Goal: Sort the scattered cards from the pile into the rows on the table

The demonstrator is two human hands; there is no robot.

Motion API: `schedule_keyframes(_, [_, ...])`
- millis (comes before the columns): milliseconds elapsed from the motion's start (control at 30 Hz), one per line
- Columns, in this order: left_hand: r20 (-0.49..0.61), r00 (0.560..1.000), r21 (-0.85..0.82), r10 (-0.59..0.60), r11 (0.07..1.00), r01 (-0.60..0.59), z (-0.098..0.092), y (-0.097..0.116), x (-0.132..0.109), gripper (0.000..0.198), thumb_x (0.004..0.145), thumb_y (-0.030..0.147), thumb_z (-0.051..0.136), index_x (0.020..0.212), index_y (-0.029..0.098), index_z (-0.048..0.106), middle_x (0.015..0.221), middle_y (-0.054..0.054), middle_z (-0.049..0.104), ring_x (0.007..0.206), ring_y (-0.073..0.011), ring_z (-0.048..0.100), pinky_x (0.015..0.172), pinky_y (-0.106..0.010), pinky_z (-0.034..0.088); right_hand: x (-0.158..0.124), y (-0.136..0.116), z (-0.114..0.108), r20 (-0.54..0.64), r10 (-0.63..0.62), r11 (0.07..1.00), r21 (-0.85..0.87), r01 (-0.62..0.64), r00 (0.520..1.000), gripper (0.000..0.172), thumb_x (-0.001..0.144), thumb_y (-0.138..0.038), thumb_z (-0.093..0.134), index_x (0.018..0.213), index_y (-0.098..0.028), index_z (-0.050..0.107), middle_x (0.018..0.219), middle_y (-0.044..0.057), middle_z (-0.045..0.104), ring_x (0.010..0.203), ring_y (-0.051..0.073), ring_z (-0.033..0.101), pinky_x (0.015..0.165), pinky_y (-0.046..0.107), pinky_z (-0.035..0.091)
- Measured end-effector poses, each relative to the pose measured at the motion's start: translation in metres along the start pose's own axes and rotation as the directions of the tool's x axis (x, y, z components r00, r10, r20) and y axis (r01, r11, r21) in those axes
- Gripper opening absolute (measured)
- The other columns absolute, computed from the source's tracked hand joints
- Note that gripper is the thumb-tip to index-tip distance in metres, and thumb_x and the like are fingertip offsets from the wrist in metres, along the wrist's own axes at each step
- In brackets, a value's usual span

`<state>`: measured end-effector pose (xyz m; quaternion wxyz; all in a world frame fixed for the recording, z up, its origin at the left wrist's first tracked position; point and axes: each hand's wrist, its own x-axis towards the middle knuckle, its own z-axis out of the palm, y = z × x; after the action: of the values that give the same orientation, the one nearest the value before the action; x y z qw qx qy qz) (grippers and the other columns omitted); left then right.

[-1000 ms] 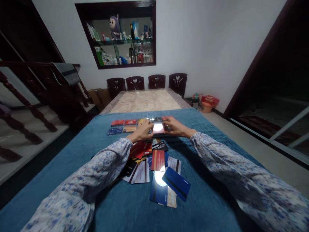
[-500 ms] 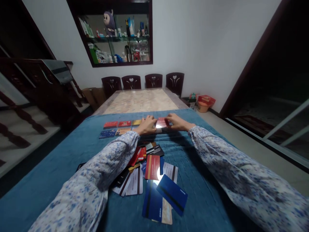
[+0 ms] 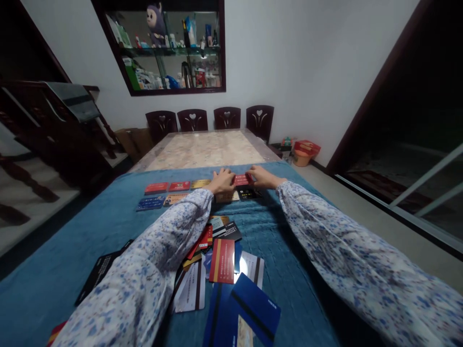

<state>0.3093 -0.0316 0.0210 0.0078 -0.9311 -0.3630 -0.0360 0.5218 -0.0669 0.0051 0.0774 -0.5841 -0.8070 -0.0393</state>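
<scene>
At the far part of the blue cloth, my left hand (image 3: 222, 182) has its curled fingers at the left edge of a red card (image 3: 241, 180). My right hand (image 3: 264, 178) grips the same card at its right edge. Just below lie a black card (image 3: 249, 194) marked VIP and a pale card (image 3: 227, 197), partly covered by my left hand. Left of my hands are a yellow card (image 3: 200, 184), two red cards, a blue card (image 3: 150, 203) and an orange card (image 3: 174, 199), laid in two rows.
Closer to me is a loose, overlapping pile of cards, with a red-and-gold card (image 3: 222, 261) and a blue card (image 3: 256, 308) on top. Black cards (image 3: 99, 272) lie by my left sleeve. The blue cloth (image 3: 289, 270) covers the near table; chairs (image 3: 227, 118) stand beyond.
The red card now sits just above the black VIP card, which has come into view with the pale card. My hands stay at its two sides. The view has shifted slightly.
</scene>
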Motion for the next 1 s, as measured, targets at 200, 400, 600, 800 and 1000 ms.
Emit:
schedule_keyframes(200, [0.038,0.999,0.011,-0.021,1.0,0.021,0.004,0.001,0.018,0.033,0.087,0.03,0.054,0.117,0.02,0.064,0.133,-0.016,0.055,0.128,-0.0357,0.041,0.101,-0.059,0.04,0.012,0.008,0.004,0.063,0.068,0.997,-0.023,-0.067,0.996,0.03,0.082,-0.02,0.068,0.111,-0.012,0.071,0.109,0.015,0.063,0.102,0.025,0.061,0.089,0.028,0.046])
schedule_keyframes(400, [0.06,0.997,0.001,-0.054,0.999,0.054,0.009,0.001,0.034,0.037,0.084,0.025,0.054,0.119,0.019,0.063,0.134,-0.017,0.057,0.131,-0.0365,0.041,0.104,-0.061,0.036,0.023,0.015,0.008,0.096,0.105,0.994,-0.045,-0.101,0.99,0.035,0.081,-0.022,0.071,0.115,-0.013,0.072,0.114,0.015,0.065,0.102,0.023,0.063,0.089,0.025,0.048])
schedule_keyframes(600, [0.097,0.994,-0.015,-0.058,0.998,0.059,0.013,-0.001,0.042,0.031,0.08,0.022,0.056,0.108,0.018,0.067,0.126,-0.017,0.064,0.128,-0.0378,0.045,0.104,-0.062,0.036,0.029,0.015,0.012,0.148,0.147,0.988,-0.06,-0.139,0.978,0.034,0.082,-0.021,0.069,0.114,-0.013,0.073,0.117,0.015,0.068,0.101,0.024,0.065,0.088,0.025,0.048])
schedule_keyframes(800, [0.121,0.99,-0.023,-0.065,0.997,0.068,0.016,-0.002,0.047,0.029,0.079,0.02,0.055,0.105,0.019,0.068,0.127,-0.016,0.064,0.127,-0.0364,0.046,0.104,-0.062,0.037,0.033,0.019,0.011,0.206,0.139,0.99,-0.041,-0.133,0.969,0.031,0.081,-0.022,0.068,0.111,-0.018,0.073,0.108,0.009,0.074,0.098,0.022,0.067,0.081,0.024,0.047])
schedule_keyframes(1000, [0.142,0.987,-0.029,-0.076,0.996,0.081,0.02,-0.006,0.053,0.034,0.079,0.021,0.056,0.111,0.019,0.067,0.133,-0.016,0.06,0.129,-0.0368,0.044,0.104,-0.063,0.036,0.033,0.02,0.008,0.226,0.118,0.993,-0.035,-0.113,0.967,0.032,0.079,-0.02,0.068,0.11,-0.019,0.072,0.109,0.008,0.074,0.097,0.022,0.066,0.077,0.024,0.046])
